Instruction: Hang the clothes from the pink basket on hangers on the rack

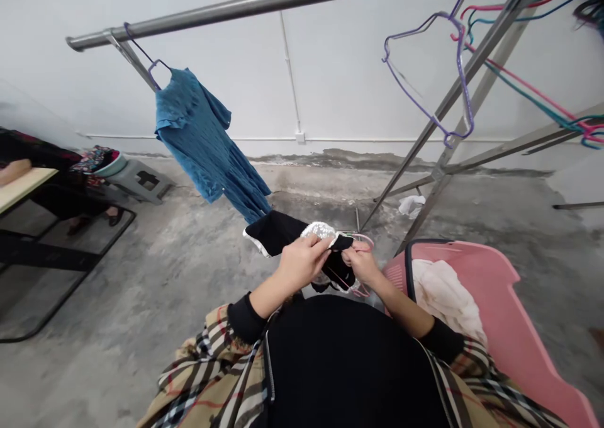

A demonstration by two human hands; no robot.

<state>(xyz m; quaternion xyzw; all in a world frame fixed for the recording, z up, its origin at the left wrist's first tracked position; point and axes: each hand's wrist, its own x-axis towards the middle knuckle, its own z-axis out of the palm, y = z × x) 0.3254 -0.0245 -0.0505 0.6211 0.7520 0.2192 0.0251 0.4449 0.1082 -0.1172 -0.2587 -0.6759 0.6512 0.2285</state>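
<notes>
My left hand is closed on a black garment with a white sequined collar, held in front of my chest. My right hand grips the same garment together with a pink wire hanger that pokes out beside it. A blue knitted dress hangs on a purple hanger from the steel rail at upper left. An empty purple hanger dangles from the rail at upper right.
A pink laundry basket with white cloth stands at my right. Rack legs slant down ahead. More coloured hangers hang far right. A grey stool, a black frame and a table edge are left.
</notes>
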